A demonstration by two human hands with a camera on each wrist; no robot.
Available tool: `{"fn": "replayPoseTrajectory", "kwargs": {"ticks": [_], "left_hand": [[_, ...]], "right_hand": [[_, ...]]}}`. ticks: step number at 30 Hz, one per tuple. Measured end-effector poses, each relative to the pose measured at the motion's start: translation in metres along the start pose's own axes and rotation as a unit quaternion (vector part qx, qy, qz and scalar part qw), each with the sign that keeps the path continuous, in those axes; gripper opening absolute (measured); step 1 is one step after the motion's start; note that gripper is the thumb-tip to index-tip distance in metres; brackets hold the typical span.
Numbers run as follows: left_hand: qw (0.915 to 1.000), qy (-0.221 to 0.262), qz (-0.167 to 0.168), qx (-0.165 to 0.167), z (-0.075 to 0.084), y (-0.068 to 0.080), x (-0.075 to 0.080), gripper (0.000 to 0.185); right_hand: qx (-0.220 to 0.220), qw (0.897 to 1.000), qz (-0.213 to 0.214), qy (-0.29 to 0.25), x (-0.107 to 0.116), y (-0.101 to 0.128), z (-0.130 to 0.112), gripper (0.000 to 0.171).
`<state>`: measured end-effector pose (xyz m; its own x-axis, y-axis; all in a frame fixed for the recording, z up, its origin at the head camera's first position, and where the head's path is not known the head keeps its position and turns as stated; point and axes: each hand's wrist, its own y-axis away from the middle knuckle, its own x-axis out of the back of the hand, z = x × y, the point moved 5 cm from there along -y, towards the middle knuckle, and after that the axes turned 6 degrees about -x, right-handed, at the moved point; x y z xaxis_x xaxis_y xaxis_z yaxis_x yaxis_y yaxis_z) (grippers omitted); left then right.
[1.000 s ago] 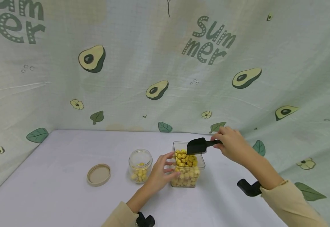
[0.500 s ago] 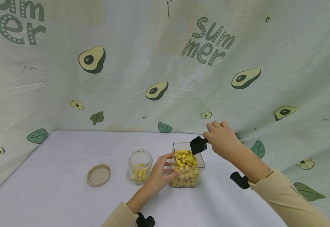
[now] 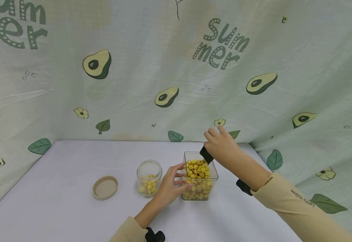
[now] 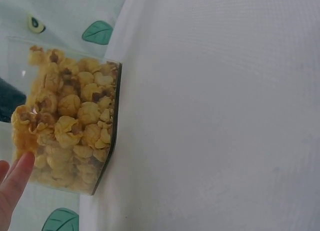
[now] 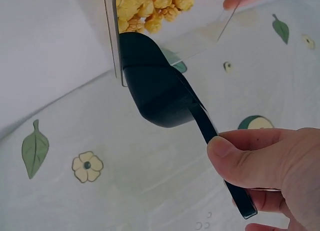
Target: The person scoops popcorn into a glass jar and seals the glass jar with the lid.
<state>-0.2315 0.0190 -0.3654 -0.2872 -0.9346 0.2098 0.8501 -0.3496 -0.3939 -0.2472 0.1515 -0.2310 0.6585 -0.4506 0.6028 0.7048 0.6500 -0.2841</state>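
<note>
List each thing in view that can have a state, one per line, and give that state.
Square clear container: open, upright, nearly full of popcorn.
Round glass jar: open, upright, a little popcorn at the bottom.
Tan lid: off, lying on the table beside the jar.
Black scoop: tilted down at the container's rim.
Left hand: touching the container's side.
Right hand: gripping the scoop's handle.

Sleeves: long, pale beige on both arms, ending at the wrists.
Right sleeve (image 3: 297,205): small dark lettering printed along the forearm, too small to read.
Left sleeve (image 3: 127,232): plain, no marking visible.
Wrist gear: black camera mount on each wrist, left (image 3: 154,235) and right (image 3: 243,187).
Hands: bare, no gloves.
</note>
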Motion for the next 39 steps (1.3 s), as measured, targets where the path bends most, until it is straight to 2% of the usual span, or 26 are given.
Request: {"fn": "replayPoseTrajectory", "kwargs": {"ticks": [3, 8, 22, 29, 34, 39], "left_hand": [[1.0000, 0.002, 0.001, 0.000, 0.007, 0.002, 0.001, 0.065], [1.0000, 0.008, 0.003, 0.000, 0.007, 0.001, 0.001, 0.066], [0.9999, 0.001, 0.003, 0.011, 0.007, 0.001, 0.001, 0.065], [1.0000, 0.005, -0.003, 0.004, 0.005, -0.001, 0.000, 0.066], [0.9999, 0.010, -0.004, 0.003, 0.004, -0.002, 0.000, 0.066], [0.9999, 0.005, -0.002, 0.011, 0.005, -0.001, 0.000, 0.065]], "right_hand": [[0.013, 1.000, -0.005, 0.016, 0.001, -0.005, -0.003, 0.014], [0.018, 0.999, -0.020, 0.029, 0.002, -0.009, -0.006, 0.014], [0.021, 0.999, -0.026, 0.015, -0.002, -0.010, -0.005, 0.013], [0.044, 0.997, -0.063, 0.004, -0.015, -0.013, -0.010, 0.007], [0.044, 0.994, -0.098, -0.029, -0.025, -0.014, -0.002, 0.009], [0.045, 0.986, -0.132, -0.096, -0.038, -0.012, 0.006, 0.006]]}}
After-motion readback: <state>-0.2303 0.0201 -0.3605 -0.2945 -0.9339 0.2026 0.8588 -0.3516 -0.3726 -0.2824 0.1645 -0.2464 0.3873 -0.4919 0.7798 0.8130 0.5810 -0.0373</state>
